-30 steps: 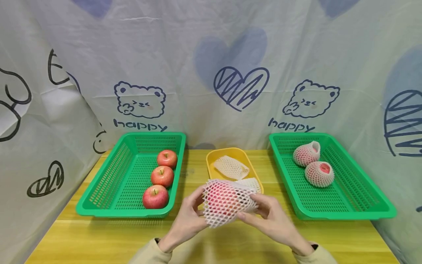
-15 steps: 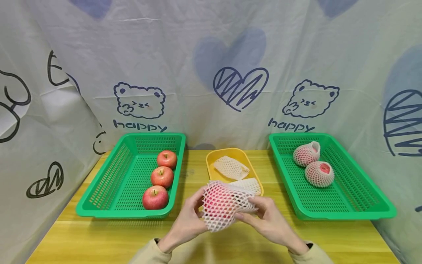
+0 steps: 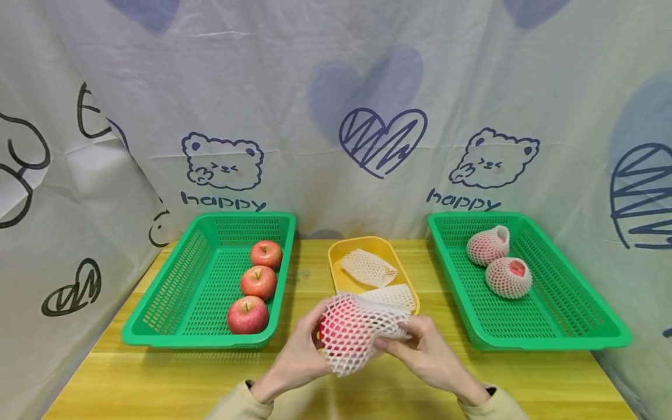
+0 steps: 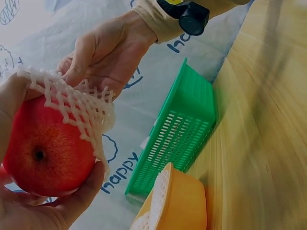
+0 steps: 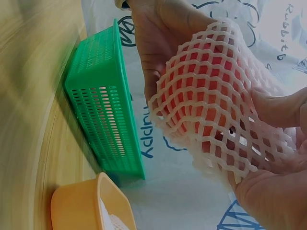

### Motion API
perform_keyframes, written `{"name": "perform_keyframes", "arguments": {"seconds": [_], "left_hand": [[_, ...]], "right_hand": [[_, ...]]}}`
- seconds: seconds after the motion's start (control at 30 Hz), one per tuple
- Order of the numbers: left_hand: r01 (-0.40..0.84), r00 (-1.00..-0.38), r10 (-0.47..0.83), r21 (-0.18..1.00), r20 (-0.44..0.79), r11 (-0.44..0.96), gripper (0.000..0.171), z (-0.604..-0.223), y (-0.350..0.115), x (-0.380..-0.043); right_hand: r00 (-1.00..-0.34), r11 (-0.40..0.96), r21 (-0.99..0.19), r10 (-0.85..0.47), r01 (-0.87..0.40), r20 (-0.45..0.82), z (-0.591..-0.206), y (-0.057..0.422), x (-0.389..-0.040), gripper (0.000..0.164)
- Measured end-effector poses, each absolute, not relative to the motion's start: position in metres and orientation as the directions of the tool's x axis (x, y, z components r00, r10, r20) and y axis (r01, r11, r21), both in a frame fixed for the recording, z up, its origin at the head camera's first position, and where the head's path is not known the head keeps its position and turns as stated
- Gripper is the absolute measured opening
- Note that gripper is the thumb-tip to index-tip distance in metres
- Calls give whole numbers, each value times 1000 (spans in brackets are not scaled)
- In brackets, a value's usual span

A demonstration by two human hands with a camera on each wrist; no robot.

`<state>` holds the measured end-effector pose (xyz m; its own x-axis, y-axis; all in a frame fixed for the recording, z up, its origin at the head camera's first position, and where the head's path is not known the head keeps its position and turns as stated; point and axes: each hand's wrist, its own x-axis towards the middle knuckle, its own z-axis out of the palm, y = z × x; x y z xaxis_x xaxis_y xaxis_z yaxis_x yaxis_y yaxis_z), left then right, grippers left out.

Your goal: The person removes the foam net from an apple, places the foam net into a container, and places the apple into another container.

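My two bare hands hold a red apple [image 4: 50, 148] in front of me, above a yellow-brown wood-grain surface [image 3: 184, 379]. My left hand [image 3: 303, 351] is curled round the apple, thumb on one side and fingers on the other. My right hand [image 3: 434, 357] pinches the loose end of a white foam net [image 3: 387, 319] between thumb and fingers. The net covers part of the apple, its diamond mesh stretched over the red skin; in the left wrist view, the end with the small dark hollow is bare. Just beyond my hands sits a yellow tray [image 3: 379, 247] holding two more nets, a rear net [image 3: 367, 268] lying at a slant and a front net [image 3: 400, 296] partly hidden behind the one I hold. On my left is a green basket [image 3: 215, 291] with three unwrapped apples [image 3: 258, 282], stems up, in a line along its right wall. On my right, a second green basket [image 3: 551, 312] holds two net-wrapped apples [image 3: 509, 279] close together, toward its left and back. Behind everything hangs a pale cloth [image 3: 304, 186] printed with hearts, bear faces and the word "happy". Beige sleeves [image 3: 244, 402] reach my wrists.
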<state>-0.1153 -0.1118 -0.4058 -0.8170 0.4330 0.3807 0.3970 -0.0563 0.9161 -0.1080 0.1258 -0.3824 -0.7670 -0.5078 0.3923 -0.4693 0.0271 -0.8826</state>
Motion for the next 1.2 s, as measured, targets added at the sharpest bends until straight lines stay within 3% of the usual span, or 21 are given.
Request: {"name": "perform_keyframes", "arguments": {"seconds": [0.57,0.8,1.2], "left_hand": [[473,-803,429,880,414,38,82,-404,-112,-114],[454,-811,436,890,390,49,83,-406,-114,-114],[397,-837,426,917,342,45,78,-405,-115,-111]], "right_hand": [[-757,-67,-865,-455,-497,470,-387,133,-108,32],[-793,-57,-873,-392,-485,466,-387,137,-108,28],[-783,-87,-850,-350,-519,514,-388,139,-111,27]]}}
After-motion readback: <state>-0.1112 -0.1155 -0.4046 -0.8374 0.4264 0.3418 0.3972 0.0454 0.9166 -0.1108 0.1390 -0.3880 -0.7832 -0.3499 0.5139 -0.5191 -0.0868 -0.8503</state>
